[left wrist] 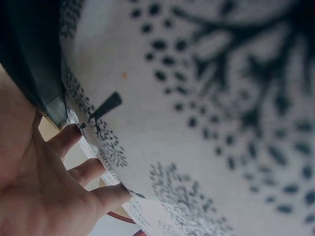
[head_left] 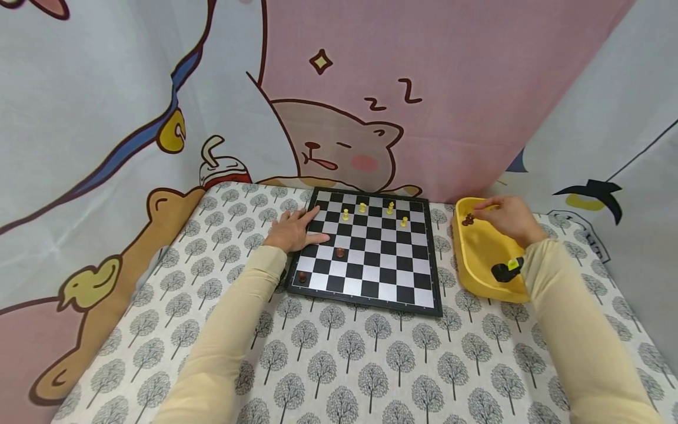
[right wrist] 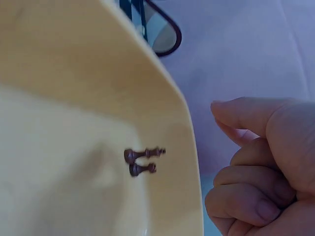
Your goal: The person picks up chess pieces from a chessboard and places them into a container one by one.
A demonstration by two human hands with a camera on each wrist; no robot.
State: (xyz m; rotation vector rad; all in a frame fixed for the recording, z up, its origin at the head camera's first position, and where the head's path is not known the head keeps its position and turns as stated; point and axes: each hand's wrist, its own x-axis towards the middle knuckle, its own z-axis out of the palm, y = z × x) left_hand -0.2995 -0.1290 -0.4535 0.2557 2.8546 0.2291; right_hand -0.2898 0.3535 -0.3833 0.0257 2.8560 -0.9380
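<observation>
My left hand (head_left: pixel 289 231) rests at the left edge of the chessboard (head_left: pixel 371 294), fingers spread, the thumb and a finger lying over the border. In the left wrist view that hand (left wrist: pixel 54 182) has extended fingers beside the dark board edge. Over the far end of a yellow basin (head_left: pixel 466 277) hangs my right hand (head_left: pixel 511 219), near dark brown chess pieces (head_left: pixel 468 219). The right wrist view shows this hand (right wrist: pixel 266 167) with thumb and index close together, the other fingers curled, and no piece visible between them. Two brown pieces (right wrist: pixel 142 155) lie in the basin, apart from the fingers.
Several yellow pieces (head_left: pixel 362 207) stand towards the board's far side. One brown piece (head_left: pixel 340 252) is left of centre and another brown piece (head_left: pixel 302 277) is at the near left corner. A tree-print cloth (head_left: pixel 376 365) covers the table; a cartoon curtain (head_left: pixel 450 118) hangs behind.
</observation>
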